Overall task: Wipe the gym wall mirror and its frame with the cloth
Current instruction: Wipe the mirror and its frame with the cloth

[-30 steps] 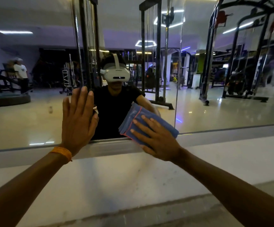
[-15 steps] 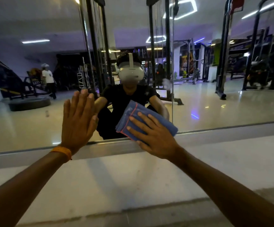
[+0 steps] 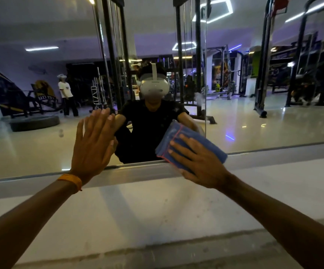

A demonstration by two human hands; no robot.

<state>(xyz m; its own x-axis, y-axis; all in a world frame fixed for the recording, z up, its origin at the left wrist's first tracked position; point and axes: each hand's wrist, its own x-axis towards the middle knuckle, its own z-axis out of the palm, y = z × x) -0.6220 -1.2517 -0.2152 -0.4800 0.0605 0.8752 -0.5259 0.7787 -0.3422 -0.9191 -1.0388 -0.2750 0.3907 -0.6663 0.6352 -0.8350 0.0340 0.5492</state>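
The wipe is under way at the bottom of the mirror [image 3: 254,117]. The right hand [image 3: 200,166] lies flat, fingers spread and straight, pressing the folded blue cloth [image 3: 173,131] against the glass, with the cloth's lower edge overlapping the frame [image 3: 273,158]. The left hand [image 3: 93,144] is released and flat, palm on the glass to the left of the cloth and apart from it, seemingly as a brace; an orange wristband [image 3: 71,181] sits at its wrist. Judging by where the cloth sits, this is the pass along the lower edge, with the frame strip likely next. The next move calls for steady flat pressure and a slide along the strip, keeping the fold from bunching under the fingers. The braced palm will probably leave a print, so that patch should be wiped too. A small smudge [image 3: 61,133] shows on the glass left of the braced hand. A vertical seam [image 3: 205,74] divides the mirror just right of the cloth and may catch its edge. The glass is smooth and glossy, the frame a pale metallic band, and below it runs a white ledge [image 3: 157,210] with a rougher lip. Reflected are a dim gym with cable machines, racks, a shiny pale floor and ceiling light strips, the kneeling wearer of the headset, and a second person standing far off at left.
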